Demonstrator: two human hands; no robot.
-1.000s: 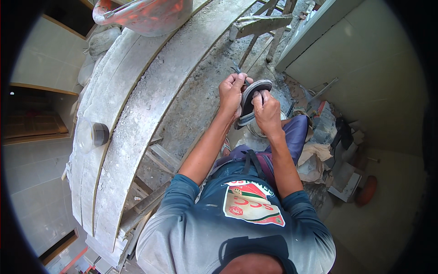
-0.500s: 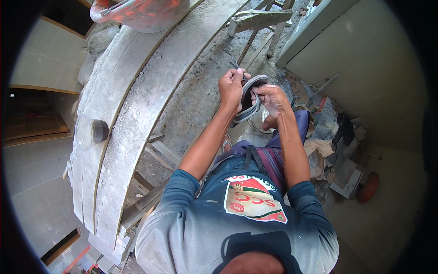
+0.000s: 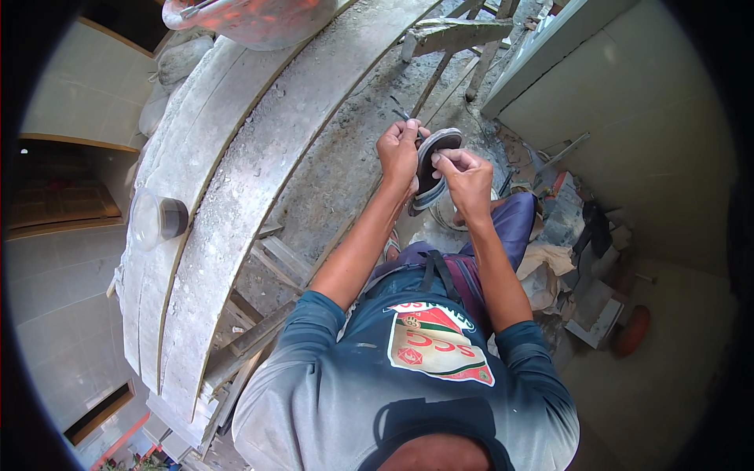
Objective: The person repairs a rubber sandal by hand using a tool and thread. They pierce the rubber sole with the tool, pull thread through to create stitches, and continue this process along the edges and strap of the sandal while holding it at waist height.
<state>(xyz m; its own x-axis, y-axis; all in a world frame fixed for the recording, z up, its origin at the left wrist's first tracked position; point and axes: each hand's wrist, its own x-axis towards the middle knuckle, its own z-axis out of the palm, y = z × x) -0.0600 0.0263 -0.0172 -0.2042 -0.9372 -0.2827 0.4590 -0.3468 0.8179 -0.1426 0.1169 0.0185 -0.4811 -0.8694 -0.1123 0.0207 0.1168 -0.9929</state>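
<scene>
My left hand (image 3: 399,157) is closed around the edge of a sandal (image 3: 449,140), an oval piece with a dark face and a grey rim, held tilted in front of me. A thin dark strip (image 3: 399,107) sticks up from between the left thumb and fingers. My right hand (image 3: 471,179) is closed in a pinch against the sandal's dark face. Whatever sits between those fingertips is too small to make out.
Dusty curved-looking planks (image 3: 271,129) run along my left, bearing a clear cup with dark liquid (image 3: 169,218) and an orange-stained basin (image 3: 255,22). A wooden trestle (image 3: 459,35) stands ahead. Rubble and bags (image 3: 550,263) lie at the right by a wall.
My right hand has turned over and drawn its fingers into a pinch on the sandal's face. The sandal has tilted, showing more of that face. My left hand keeps its hold.
</scene>
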